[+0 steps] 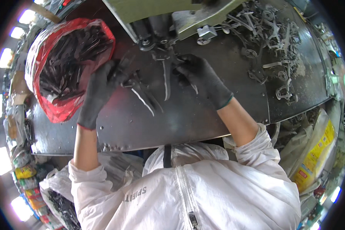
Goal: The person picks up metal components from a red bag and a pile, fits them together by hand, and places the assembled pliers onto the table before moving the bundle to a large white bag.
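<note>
Both my hands wear dark knit gloves over a dark steel worktable (188, 119). My left hand (99, 90) is closed around a few thin curved metal strips (143, 97) beside a red plastic bag (50, 103) full of the same dark strips. My right hand (201, 78) pinches one narrow strip (166, 82) near the base of a green press machine (161, 19) at the table's back.
A heap of grey metal scrap and stamped offcuts (274, 42) covers the right part of the table. A yellow sack (314, 149) stands below the right edge. Bags and packets (27, 172) line the floor at the left.
</note>
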The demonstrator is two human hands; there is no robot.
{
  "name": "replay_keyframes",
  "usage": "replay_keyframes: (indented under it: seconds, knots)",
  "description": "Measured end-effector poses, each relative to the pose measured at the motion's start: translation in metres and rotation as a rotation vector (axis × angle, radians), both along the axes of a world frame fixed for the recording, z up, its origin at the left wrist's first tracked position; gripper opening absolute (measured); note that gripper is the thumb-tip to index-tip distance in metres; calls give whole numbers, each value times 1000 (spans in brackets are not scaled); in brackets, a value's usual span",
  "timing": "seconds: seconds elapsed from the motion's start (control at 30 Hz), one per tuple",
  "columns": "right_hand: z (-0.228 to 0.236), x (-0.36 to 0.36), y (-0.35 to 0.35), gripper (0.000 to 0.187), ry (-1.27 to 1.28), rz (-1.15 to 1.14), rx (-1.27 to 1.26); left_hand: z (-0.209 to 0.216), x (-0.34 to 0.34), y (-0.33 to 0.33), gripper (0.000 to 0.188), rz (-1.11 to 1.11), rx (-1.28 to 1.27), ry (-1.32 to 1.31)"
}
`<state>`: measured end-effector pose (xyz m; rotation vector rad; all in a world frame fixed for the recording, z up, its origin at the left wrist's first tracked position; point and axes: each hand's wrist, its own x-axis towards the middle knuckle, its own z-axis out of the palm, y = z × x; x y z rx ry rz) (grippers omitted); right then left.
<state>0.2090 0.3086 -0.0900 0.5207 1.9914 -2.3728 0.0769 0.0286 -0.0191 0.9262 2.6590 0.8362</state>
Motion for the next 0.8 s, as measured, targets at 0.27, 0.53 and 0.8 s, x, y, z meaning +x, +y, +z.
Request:
replay_keyframes:
  seconds: [0.27,0.53,0.8]
  knots:
    - [5,-4,-13,23,325,-27,167,9,69,87,34,-168,219,-347]
    - [44,-102,203,25,170,-396,1933,-69,51,66,19,103,273,-427]
    - [59,-51,128,24,-34,6,1444,-50,40,63,35,98,538,-707]
